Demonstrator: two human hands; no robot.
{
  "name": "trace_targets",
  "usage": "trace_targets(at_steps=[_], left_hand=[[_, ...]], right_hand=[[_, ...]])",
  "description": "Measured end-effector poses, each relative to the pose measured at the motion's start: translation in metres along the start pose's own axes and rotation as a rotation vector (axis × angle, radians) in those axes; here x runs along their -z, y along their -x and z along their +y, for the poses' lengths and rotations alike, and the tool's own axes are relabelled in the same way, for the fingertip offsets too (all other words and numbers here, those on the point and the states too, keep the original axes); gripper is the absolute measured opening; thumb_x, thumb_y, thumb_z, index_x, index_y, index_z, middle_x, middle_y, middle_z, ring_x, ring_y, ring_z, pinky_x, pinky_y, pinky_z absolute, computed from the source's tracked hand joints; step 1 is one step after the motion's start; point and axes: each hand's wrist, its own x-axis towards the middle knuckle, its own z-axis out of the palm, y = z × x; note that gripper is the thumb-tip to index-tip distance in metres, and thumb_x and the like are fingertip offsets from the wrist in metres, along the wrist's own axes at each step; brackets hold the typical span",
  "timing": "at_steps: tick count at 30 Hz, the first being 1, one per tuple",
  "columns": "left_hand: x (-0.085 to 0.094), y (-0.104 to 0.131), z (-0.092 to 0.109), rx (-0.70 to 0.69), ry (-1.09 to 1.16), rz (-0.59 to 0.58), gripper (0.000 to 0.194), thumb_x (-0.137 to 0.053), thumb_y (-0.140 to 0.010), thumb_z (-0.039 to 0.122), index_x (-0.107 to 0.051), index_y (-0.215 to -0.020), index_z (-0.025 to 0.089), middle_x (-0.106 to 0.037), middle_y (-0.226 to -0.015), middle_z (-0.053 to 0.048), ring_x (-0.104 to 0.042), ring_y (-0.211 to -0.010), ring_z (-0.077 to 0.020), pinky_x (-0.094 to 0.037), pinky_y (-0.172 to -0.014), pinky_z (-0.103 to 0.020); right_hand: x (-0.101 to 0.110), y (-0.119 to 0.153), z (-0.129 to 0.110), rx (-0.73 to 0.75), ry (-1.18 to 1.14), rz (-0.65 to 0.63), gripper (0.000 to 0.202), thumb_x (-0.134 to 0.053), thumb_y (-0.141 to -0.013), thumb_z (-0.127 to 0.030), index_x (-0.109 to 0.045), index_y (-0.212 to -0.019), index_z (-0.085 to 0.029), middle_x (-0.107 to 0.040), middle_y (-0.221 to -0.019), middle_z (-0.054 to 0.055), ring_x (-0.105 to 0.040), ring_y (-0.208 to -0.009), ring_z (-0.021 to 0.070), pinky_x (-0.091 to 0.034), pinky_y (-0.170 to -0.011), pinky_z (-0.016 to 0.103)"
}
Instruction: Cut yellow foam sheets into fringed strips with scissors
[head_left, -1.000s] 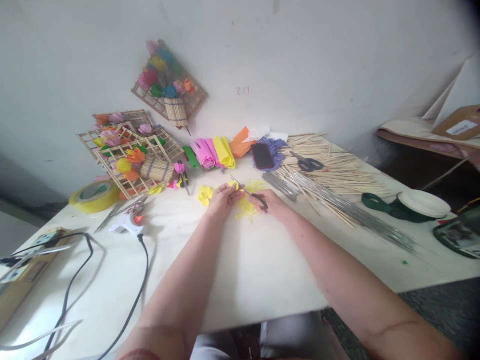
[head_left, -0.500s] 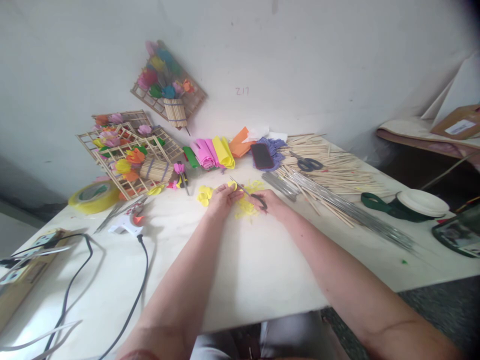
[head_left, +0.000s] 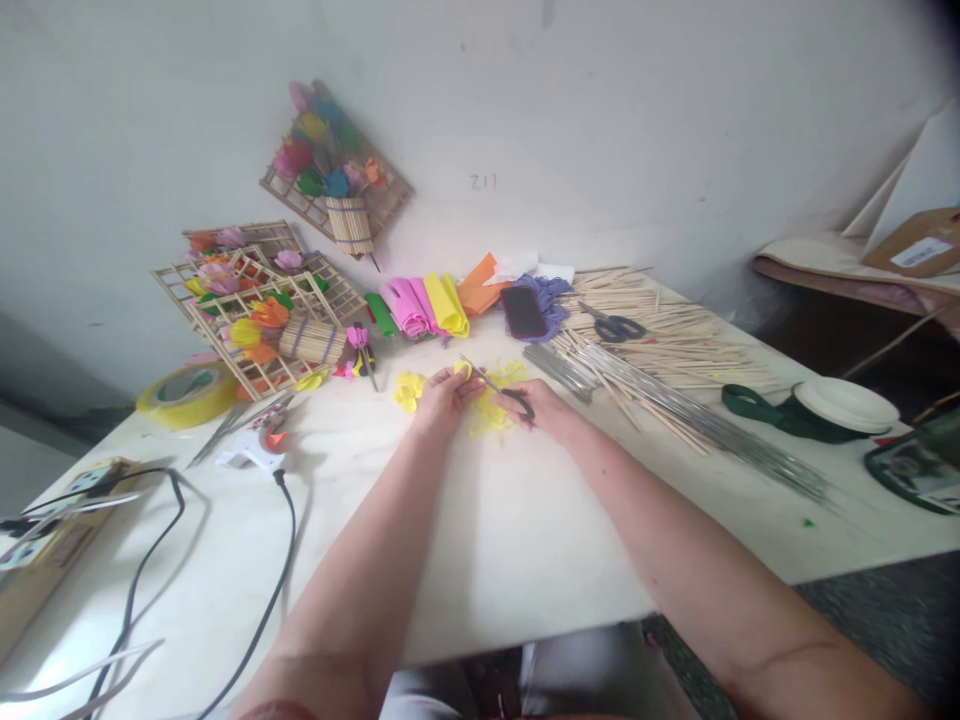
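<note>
Between the fingers of my left hand is a small piece of yellow crepe paper. My right hand is closed round the dark handles of a pair of scissors, whose blades point up and left, close to the yellow paper. Cut yellow petals lie in a small heap just left of my left hand. Yellow paper scraps are scattered on the white table beneath and between both hands.
Behind my hands lie rolled crepe paper, a phone and wooden sticks with a second pair of scissors. Wires stretch to the right. Flower-covered stick frames, a tape roll and a glue gun are left.
The yellow paper and the fingers of my left hand have shifted very slightly. The scissors stay in my right hand, almost in the same place.
</note>
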Motion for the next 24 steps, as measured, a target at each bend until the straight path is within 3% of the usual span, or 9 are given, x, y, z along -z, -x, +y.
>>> trace_targets(at_steps=[24], left_hand=[[-0.0028,0.0043,0.0016,0.033,-0.064,-0.085,0.014,-0.064,-0.07,0.02,-0.054,-0.071,0.011,-0.066,-0.069,-0.007,-0.065,-0.066,-0.0152,-0.051,-0.067,-0.027]], right_hand=[[0.0014,0.0036,-0.0053,-0.009,-0.049,-0.044,0.031,-0.065,-0.064,-0.041,-0.05,-0.059,-0.015,-0.043,-0.039,-0.007,-0.034,-0.03,0.0036,-0.021,-0.029,0.018]])
